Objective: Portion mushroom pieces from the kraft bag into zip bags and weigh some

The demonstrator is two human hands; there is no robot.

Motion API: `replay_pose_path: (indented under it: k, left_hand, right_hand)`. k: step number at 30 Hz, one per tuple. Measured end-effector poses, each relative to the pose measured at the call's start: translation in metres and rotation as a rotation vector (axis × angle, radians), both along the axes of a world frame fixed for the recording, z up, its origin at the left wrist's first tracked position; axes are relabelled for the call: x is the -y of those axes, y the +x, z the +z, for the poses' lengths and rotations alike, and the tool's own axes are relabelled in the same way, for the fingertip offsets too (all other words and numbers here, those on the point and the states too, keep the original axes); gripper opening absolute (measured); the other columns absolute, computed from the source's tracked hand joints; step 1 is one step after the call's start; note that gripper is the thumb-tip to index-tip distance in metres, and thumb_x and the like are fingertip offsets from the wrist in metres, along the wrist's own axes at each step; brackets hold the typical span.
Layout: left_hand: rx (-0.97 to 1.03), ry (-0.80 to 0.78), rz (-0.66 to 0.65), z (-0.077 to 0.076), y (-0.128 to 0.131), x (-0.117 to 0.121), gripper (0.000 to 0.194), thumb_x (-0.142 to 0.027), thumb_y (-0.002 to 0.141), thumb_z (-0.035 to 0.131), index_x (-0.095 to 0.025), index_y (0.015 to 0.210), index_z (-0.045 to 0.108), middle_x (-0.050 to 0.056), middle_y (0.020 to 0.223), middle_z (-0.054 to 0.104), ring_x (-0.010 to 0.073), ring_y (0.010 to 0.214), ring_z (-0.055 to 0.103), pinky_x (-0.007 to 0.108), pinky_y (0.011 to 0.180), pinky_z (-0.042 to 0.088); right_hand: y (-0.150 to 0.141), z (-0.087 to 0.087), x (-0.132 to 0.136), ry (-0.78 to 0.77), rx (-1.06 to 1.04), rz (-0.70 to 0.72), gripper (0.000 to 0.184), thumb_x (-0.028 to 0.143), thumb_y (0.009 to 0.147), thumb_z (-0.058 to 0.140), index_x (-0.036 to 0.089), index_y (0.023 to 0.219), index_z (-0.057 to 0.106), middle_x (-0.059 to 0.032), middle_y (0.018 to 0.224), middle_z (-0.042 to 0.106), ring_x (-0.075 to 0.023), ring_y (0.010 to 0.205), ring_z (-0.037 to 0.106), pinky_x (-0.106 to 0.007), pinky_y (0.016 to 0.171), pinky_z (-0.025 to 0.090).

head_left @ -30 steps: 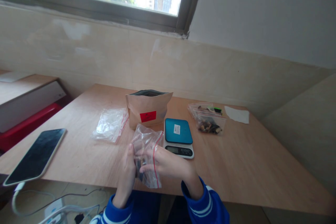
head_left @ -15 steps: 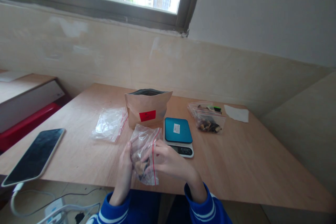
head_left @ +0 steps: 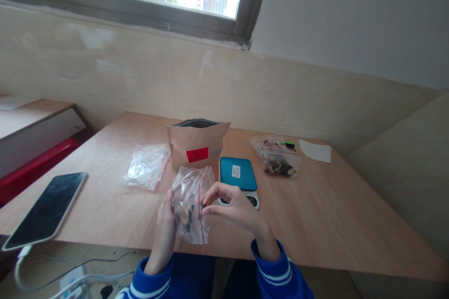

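Note:
A clear zip bag (head_left: pixel 192 182) with a red seal line stands tilted near the table's front edge. Several dried brown and dark pieces (head_left: pixel 187 216) lie inside it. My left hand (head_left: pixel 165 219) is closed round the bag's left side. At the bag's mouth, on its right, my right hand (head_left: pixel 231 205) pinches a small dark dried piece between thumb and fingers. Just behind that hand is a kitchen scale (head_left: pixel 238 174) with a blue top, its display partly covered. Behind the bag stands a brown paper pouch (head_left: pixel 178 149), its top open and a red label on its front.
Flat empty zip bags (head_left: pixel 145 166) lie left of the pouch. Filled zip bags (head_left: pixel 278 163) of dried pieces, with a green and black item among them, lie right of the scale. Beyond is white paper (head_left: pixel 315 151). A phone (head_left: pixel 45 210) with a charging cable rests at the left edge.
My right hand has come out of the zip bag to its right edge, now pinching a small dark piece. My left hand keeps hold of the bag.

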State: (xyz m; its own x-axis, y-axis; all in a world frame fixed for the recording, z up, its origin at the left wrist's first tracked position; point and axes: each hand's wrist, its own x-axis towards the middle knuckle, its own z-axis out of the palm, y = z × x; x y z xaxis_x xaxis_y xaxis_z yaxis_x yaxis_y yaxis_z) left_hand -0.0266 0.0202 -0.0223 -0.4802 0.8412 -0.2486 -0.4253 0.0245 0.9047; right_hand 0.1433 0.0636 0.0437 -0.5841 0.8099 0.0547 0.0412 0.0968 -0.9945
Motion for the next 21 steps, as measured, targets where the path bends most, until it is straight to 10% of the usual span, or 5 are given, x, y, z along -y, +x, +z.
replay_pose_path:
  k: [13,21]
  left_hand:
    - [0.012,-0.019,-0.04,-0.002,0.0,0.001,0.048,-0.056,0.086,0.057,-0.017,0.111,0.071,0.009,0.111,0.075,0.0229,0.114,0.066,0.035,0.103,0.049]
    - [0.082,0.002,-0.108,0.004,0.002,0.004,0.058,-0.059,0.089,0.051,-0.017,0.129,0.061,0.01,0.105,0.076,0.0234,0.099,0.072,0.036,0.089,0.056]
  right_hand:
    - [-0.028,0.079,-0.082,0.571,-0.093,-0.543,0.022,0.034,0.082,0.074,0.02,0.094,0.061,-0.0024,0.089,0.073,-0.016,0.083,0.07,-0.029,0.077,0.053]
    - [-0.053,0.065,-0.091,0.902,0.32,-0.563,0.03,0.031,0.093,0.061,0.019,0.12,0.061,-0.0131,0.139,0.056,-0.0268,0.131,0.047,-0.048,0.113,0.031]
